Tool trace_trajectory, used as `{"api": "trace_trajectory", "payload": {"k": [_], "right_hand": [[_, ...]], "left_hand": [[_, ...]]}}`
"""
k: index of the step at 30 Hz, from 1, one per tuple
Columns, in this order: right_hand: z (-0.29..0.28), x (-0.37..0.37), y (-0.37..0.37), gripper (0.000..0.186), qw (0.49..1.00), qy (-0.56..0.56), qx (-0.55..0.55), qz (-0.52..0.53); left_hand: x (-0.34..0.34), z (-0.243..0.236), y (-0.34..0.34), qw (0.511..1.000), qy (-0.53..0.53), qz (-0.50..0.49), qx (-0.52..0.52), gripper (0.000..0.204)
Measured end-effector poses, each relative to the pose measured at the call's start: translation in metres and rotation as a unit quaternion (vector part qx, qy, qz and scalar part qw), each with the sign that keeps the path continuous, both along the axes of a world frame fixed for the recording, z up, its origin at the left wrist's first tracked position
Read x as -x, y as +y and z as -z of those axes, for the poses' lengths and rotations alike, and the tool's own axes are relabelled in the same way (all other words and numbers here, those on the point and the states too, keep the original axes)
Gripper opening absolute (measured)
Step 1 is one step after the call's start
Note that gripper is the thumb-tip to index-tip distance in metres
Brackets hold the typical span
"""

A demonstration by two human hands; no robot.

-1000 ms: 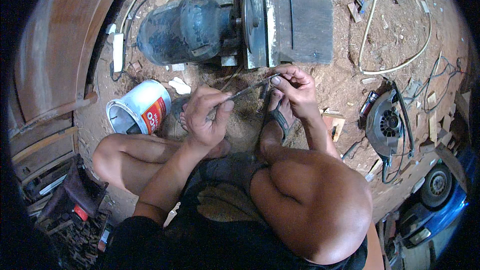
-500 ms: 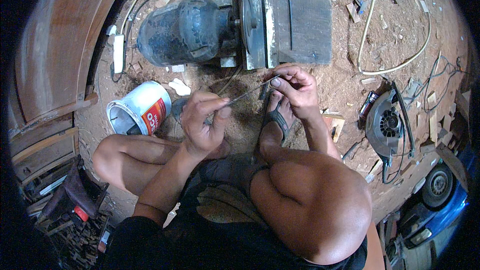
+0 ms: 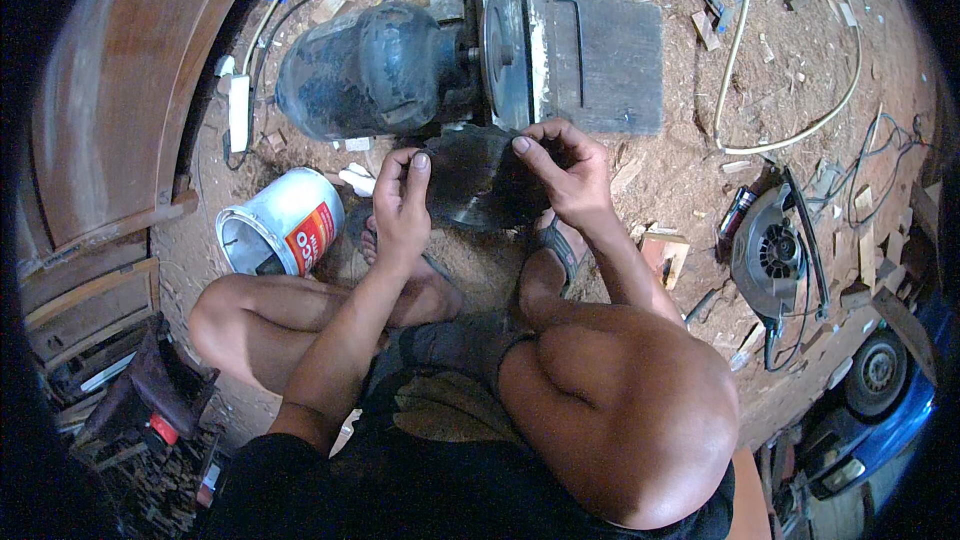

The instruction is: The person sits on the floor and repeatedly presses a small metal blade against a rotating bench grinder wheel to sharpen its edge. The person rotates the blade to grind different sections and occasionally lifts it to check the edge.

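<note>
Both hands hold a dark, round, toothed saw blade [image 3: 470, 195] by its rim, its face now turned up toward me, in front of a bench grinder-like machine with a bulky motor [image 3: 360, 70], an upright wheel [image 3: 492, 40] and a flat dark plate [image 3: 620, 65]. My left hand [image 3: 400, 205] pinches the blade's left side with thumb and fingers. My right hand [image 3: 570, 175] pinches its upper right edge, thumb on the face. The blade partly hides my feet and the floor between them.
A white bucket [image 3: 255, 240] lies tipped at left, near wooden panels [image 3: 120, 90]. At right are a handheld circular saw [image 3: 765, 270], a canister [image 3: 737, 210], wood scraps and looped cables [image 3: 745, 50]. A power strip [image 3: 238, 110] lies upper left; a blue vehicle [image 3: 870, 440] is lower right.
The blade, earlier seen nearly edge-on as a thin line, has tilted to show its face. My left hand has turned more upright and risen; my right hand has shifted slightly left and up.
</note>
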State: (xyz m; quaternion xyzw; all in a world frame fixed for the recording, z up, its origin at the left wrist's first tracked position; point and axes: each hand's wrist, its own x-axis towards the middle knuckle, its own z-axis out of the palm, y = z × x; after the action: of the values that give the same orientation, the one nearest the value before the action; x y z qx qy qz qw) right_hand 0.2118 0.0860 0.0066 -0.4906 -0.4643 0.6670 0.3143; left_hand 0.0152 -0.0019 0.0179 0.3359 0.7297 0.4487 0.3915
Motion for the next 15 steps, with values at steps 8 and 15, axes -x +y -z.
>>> {"api": "trace_trajectory", "payload": {"k": [8, 15], "right_hand": [[0.013, 0.009, 0.008, 0.027, 0.998, -0.055, -0.004, 0.001], [0.015, 0.011, 0.01, 0.025, 0.999, -0.052, 0.01, 0.007]], "left_hand": [[0.01, 0.02, 0.006, 0.998, -0.059, -0.023, -0.011, 0.023], [0.006, 0.019, 0.008, 0.995, -0.09, -0.042, 0.01, 0.021]]}}
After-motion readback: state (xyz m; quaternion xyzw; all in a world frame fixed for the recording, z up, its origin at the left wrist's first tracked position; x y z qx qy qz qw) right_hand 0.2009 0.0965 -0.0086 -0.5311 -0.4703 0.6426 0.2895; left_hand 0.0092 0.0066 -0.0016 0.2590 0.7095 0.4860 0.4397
